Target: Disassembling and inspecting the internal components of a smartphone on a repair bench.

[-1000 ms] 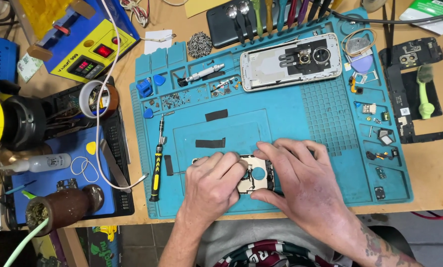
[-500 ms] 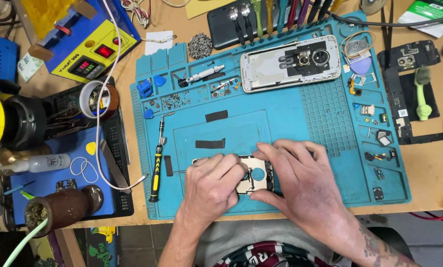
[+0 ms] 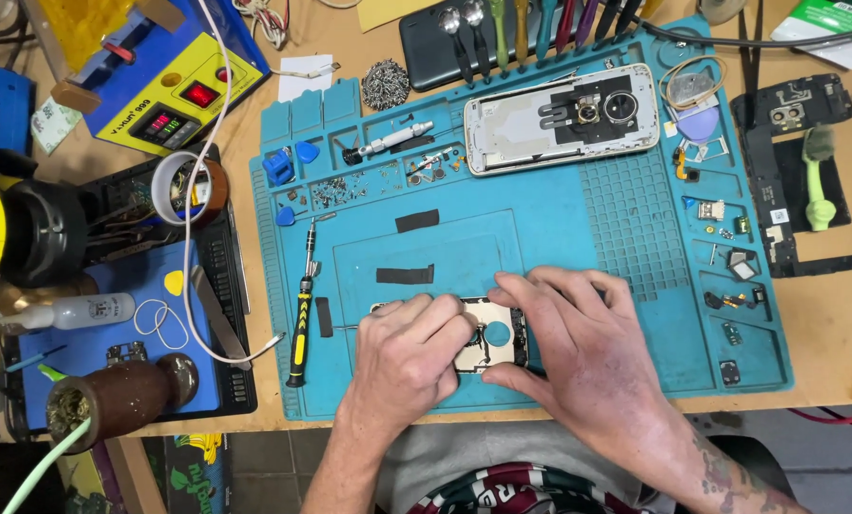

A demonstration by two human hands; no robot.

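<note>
Both my hands rest on a small phone frame part (image 3: pixel 488 338), pale with a blue round patch, lying at the near edge of the blue repair mat (image 3: pixel 626 228). My left hand (image 3: pixel 411 360) covers its left side, fingers curled over it. My right hand (image 3: pixel 578 343) presses on its right side, thumb under the lower edge. Most of the part is hidden under the hands. An opened phone housing (image 3: pixel 564 119) lies at the mat's far side.
A yellow-handled screwdriver (image 3: pixel 300 328) lies left of my hands. Black tape strips (image 3: pixel 405 276), loose screws (image 3: pixel 335 190) and small parts dot the mat. A tape roll (image 3: pixel 186 187), a white bottle (image 3: pixel 74 311) and a yellow-blue power unit (image 3: pixel 174 100) stand left. A black phone cover (image 3: pixel 792 114) lies right.
</note>
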